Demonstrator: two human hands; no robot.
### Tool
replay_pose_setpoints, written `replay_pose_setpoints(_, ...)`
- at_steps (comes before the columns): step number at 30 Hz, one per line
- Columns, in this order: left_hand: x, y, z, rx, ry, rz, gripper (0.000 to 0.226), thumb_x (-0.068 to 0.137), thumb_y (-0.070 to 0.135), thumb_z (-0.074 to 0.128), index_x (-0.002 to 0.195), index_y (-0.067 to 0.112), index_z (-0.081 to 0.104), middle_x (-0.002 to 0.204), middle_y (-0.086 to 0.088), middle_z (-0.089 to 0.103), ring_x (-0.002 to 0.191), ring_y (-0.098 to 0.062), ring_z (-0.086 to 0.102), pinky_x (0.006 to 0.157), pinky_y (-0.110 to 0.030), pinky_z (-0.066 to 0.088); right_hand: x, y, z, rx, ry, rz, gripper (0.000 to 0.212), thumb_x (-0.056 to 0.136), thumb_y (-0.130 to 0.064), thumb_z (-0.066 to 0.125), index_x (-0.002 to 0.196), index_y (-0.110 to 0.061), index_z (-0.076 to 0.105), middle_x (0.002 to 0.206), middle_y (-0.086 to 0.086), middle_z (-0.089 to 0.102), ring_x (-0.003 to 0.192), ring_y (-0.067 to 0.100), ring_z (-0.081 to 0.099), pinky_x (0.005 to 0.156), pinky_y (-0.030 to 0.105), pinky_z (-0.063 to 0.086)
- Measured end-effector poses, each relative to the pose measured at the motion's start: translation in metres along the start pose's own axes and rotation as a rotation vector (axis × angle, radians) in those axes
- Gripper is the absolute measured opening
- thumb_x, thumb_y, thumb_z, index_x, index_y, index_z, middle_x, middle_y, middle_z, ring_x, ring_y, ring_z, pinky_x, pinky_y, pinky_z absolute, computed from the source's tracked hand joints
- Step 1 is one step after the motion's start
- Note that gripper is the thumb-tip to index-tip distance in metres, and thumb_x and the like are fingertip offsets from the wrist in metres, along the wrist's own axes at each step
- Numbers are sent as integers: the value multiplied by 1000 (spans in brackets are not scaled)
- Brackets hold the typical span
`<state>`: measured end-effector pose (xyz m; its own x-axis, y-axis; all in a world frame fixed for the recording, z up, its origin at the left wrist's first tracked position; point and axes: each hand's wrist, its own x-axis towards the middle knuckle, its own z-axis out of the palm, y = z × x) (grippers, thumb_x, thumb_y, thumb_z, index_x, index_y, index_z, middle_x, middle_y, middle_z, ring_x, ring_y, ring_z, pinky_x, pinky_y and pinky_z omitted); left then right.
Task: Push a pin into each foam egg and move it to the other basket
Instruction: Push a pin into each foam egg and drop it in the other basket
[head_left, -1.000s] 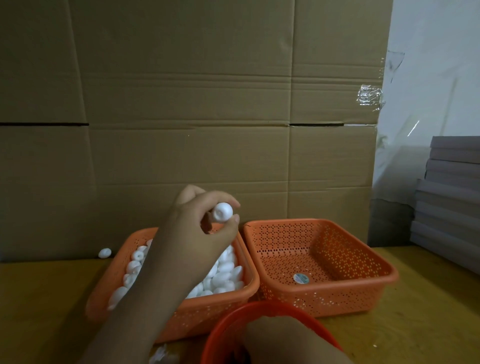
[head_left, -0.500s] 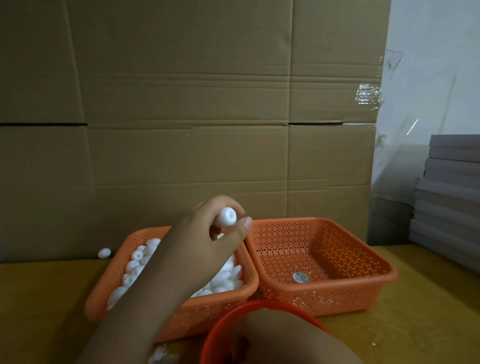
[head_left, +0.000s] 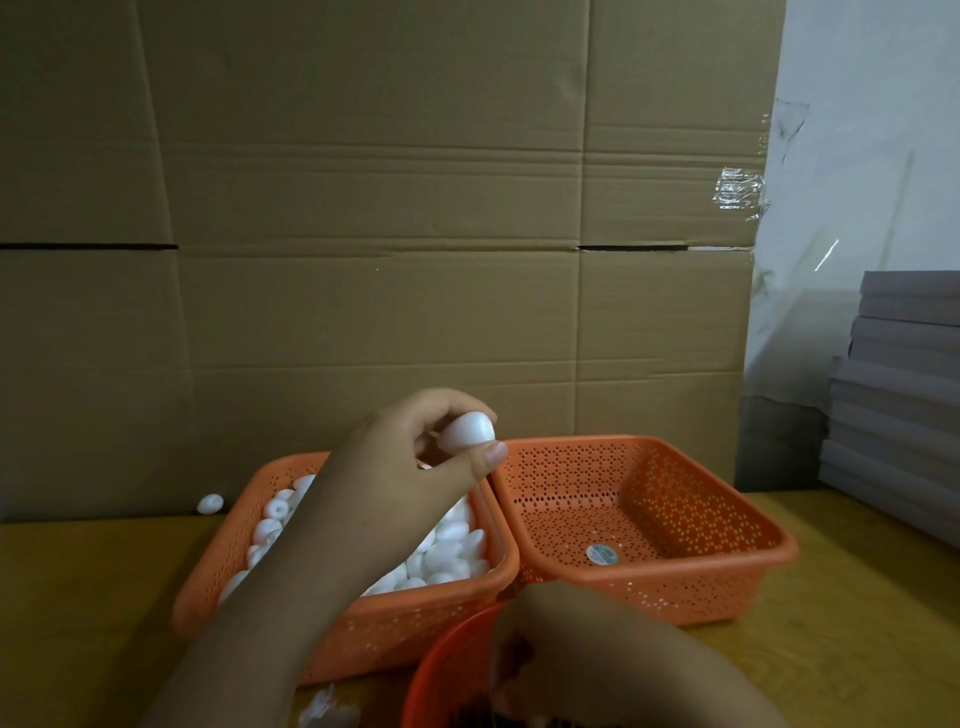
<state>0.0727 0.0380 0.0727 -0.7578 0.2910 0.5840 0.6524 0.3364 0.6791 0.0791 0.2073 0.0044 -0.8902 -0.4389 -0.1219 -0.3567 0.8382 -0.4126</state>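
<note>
We see a big cardboard wall (head_left: 374, 218) across the top of the frame, and our yellow bench (head_left: 857, 649) along the bottom. In the middle sit two orange baskets side by side, touching. The left basket (head_left: 363, 623) is full of white eggs; the right basket (head_left: 769, 545) has none yet. Our left hand (head_left: 410, 467) is up over the place where they meet, pinching one foam egg (head_left: 467, 430) between thumb and fingers. The egg's long way points up and to the right. Our right hand (head_left: 597, 639) is low in the frame, reaching into a red bowl (head_left: 441, 670); we cannot tell what its grip is doing. The egg is up and left of that hand, and we think the pin must come up to it
</note>
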Motion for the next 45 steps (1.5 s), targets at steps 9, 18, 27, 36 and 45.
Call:
replay_pose_setpoints(9, 4, -8, 0, -38, 56, 9, 20, 76, 39, 73, 89, 39, 59, 81, 12, 69, 62, -2, 64, 61, -18, 52, -30, -18, -39, 691, 221, -90, 6, 94, -5, 53, 90, 0, 54, 90, 18, 72, 76, 26, 73, 65, 27, 59)
replay_pose_setpoints(18, 4, -6, 0, -60, 27, 11, 25, 67, 47, 71, 90, 42, 62, 88, 16, 69, 71, -4, 66, 73, -32, 55, -40, -28, -54, 1242, 712, -302, 12, 90, -9, 54, 94, 3, 53, 88, 15, 74, 79, 26, 73, 64, 23, 57)
replay_pose_setpoints(27, 1, 3, 3, -101, -11, 30, 25, 66, 46, 70, 90, 42, 63, 93, 17, 69, 77, -3, 67, 75, -28, 52, -40, -27, -51, 1286, 814, -316, 31, 73, -22, 63, 94, 2, 62, 82, 16, 74, 75, 22, 73, 61, 19, 55)
replay_pose_setpoints(36, 1, 6, 6, -145, -19, 10, 27, 64, 45, 70, 89, 40, 64, 88, 12, 71, 69, -2, 66, 70, -22, 55, -37, -30, -48, 1227, 854, -306, 26, 71, -25, 66, 87, -5, 67, 78, 11, 75, 73, 15, 72, 63, 17, 55)
replay_pose_setpoints(45, 0, 8, 8, -171, -35, -9, 25, 66, 42, 71, 89, 38, 63, 86, 8, 72, 67, -4, 66, 68, -20, 55, -37, -30, -46, 1211, 836, -289, 21, 72, -27, 67, 84, -10, 70, 80, 10, 75, 75, 16, 72, 65, 18, 55)
